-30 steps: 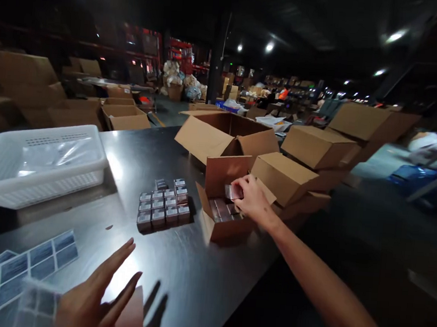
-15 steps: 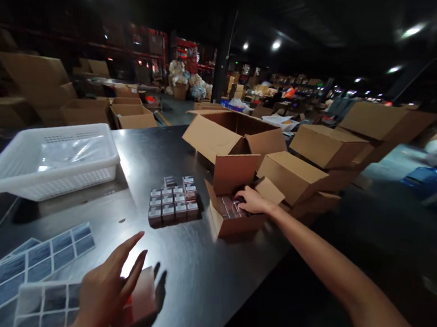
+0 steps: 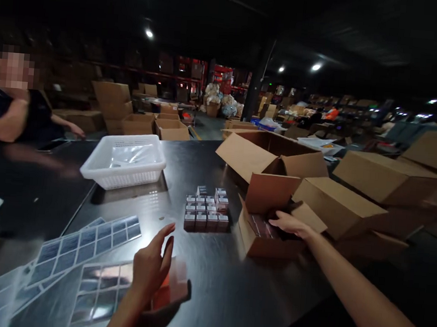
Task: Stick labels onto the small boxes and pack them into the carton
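- Now the packed small boxes (image 3: 261, 226) are sitting inside the open carton (image 3: 274, 248), and the right hand (image 3: 288, 223) is reaching down among them.
- A second ago that hand was lifting one small box above the carton; now its fingers are dipping inside, and whether they are gripping anything I cannot tell.
- That is suggesting, as I read it, that the lifted box is back down among the others, with the handling centring on the carton.
- Just beside it, the loose group of small boxes (image 3: 207, 210) is standing on the bench (image 3: 224, 280), looking unchanged.
- Nearer the wearer, the left hand (image 3: 150, 266) is hovering empty, thumb and fingers parting, close to a blurred orange-and-pale object (image 3: 166, 293).
- To its left, silvery gridded sheets (image 3: 99, 240) are lying overlapped.
- Farther out, a white basket (image 3: 137, 181) is holding clear plastic, while a larger open carton (image 3: 243, 157) is standing behind the working one.
- The view is swinging left too, and a co-worker (image 3: 36, 119) is now showing at the edge.
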A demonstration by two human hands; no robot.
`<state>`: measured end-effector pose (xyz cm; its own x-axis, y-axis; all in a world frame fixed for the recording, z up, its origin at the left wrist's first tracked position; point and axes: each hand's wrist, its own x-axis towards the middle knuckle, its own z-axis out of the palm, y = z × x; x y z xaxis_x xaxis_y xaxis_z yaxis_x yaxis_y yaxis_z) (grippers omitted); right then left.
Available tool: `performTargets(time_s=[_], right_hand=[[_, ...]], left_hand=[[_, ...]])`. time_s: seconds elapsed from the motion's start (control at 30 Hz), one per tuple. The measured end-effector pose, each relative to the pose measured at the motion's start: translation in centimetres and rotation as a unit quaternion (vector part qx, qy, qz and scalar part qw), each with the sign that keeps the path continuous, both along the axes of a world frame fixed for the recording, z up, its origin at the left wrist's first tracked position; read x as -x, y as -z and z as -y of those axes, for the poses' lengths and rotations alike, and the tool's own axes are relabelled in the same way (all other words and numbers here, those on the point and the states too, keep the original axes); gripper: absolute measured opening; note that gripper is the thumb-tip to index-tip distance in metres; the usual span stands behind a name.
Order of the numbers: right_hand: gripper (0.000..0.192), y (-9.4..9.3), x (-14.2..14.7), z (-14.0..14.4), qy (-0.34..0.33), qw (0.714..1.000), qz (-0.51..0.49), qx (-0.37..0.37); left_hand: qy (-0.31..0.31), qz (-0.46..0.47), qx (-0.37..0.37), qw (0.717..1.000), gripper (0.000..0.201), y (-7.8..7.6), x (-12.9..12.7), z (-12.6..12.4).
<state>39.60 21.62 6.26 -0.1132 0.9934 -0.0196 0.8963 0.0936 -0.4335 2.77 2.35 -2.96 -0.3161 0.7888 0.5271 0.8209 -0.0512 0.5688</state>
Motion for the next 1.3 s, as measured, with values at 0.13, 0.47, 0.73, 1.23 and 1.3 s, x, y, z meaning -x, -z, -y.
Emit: performTargets(time_s=[0.13, 0.47, 0.73, 1.23, 1.3], right_hand=[[0.005, -1.5, 1.8, 1.9, -0.005, 0.997, 0.010, -0.071], [0.035, 3.4, 21.0, 14.4, -0.439, 0.856, -0.273, -0.004], [0.010, 4.8, 20.8, 12.4, -0.341, 0.893, -0.292, 0.016], [0.008, 5.7, 19.7, 14.1, -0.374, 0.895, -0.233, -0.064], [0.005, 5.3, 19.6, 14.3, -0.393, 0.878, -0.254, -0.096]], left_hand=[[-0.035, 0.055, 0.038, 0.997, 0.034, -0.6, -0.3, 0.1], [0.001, 0.157, -0.013, 0.988, 0.039, -1.7, -0.6, 1.0], [-0.200, -0.058, 0.211, 0.955, 0.039, -3.6, 0.6, 0.6], [-0.151, -0.123, 0.288, 0.938, 0.038, -2.6, 0.8, 0.2], [-0.160, -0.138, 0.302, 0.930, 0.041, -2.6, 1.1, 0.2]])
